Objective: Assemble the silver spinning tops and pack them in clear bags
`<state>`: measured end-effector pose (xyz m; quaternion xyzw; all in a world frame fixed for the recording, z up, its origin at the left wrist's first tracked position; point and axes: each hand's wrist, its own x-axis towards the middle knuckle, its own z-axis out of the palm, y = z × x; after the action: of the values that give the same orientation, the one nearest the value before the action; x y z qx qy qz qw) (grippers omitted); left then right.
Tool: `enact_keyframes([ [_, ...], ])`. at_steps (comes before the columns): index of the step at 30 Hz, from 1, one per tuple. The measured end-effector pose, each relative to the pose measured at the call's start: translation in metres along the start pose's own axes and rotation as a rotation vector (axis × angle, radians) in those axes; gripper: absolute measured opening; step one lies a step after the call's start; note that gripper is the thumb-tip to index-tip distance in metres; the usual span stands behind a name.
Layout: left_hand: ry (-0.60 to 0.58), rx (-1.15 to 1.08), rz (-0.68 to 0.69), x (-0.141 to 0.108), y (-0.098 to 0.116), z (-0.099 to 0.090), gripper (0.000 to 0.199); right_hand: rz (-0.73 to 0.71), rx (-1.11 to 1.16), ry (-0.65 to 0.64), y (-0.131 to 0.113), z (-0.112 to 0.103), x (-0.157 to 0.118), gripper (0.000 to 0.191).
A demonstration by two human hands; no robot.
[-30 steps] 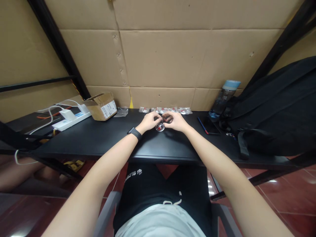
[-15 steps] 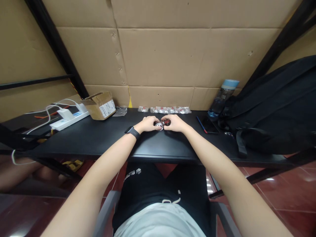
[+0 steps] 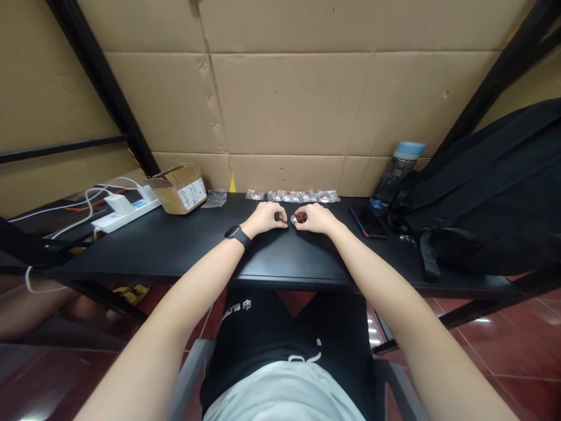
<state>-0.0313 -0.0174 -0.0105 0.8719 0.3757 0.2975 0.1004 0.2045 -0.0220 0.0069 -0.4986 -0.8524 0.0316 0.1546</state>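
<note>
My right hand (image 3: pixel 318 218) is closed on a small round item, shiny silver and dark red (image 3: pixel 300 217), just above or on the black desk. Across a narrow gap, my left hand (image 3: pixel 266 217) curls its thumb and fingers together. A dark, reddish patch shows between them; whether it is a held piece or the desk behind is unclear. On the left wrist sits a black watch (image 3: pixel 238 235). Beyond both hands, several clear plastic packets (image 3: pixel 298 196) with silver and red round pieces lie in a row along the cardboard wall.
To the left are an opened cardboard box (image 3: pixel 180 190), a crumpled clear bag (image 3: pixel 214 199) and a white power strip (image 3: pixel 127 214) with cables. On the right lie a blue pencil (image 3: pixel 358 222) and a dark phone (image 3: pixel 374 223), with a water bottle (image 3: pixel 394 175) and black backpack (image 3: pixel 486 199) beyond.
My hands have drawn slightly apart. The silver disc seen at my left fingertips no longer shows there, and silver now shows at my right fingertips beside the red.
</note>
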Motion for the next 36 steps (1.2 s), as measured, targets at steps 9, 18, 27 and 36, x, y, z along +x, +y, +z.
enact_keyframes([
  [9, 0.067, 0.189, -0.289, -0.005, -0.038, -0.017, 0.029, -0.156, 0.130, -0.058, 0.002, 0.005, 0.002, 0.025],
  [18, 0.000, 0.441, -0.718, -0.009, -0.099, -0.017, 0.061, -0.147, 0.231, -0.062, 0.016, 0.009, 0.008, 0.021],
  [27, 0.182, 0.263, -0.622, -0.005, -0.103, -0.017, 0.053, -0.161, 0.252, -0.060, 0.015, 0.008, 0.007, 0.018],
  [36, 0.417, -0.104, -0.346, -0.004, -0.087, -0.026, 0.061, -0.172, 0.323, 0.053, 0.009, 0.007, 0.006, 0.020],
])
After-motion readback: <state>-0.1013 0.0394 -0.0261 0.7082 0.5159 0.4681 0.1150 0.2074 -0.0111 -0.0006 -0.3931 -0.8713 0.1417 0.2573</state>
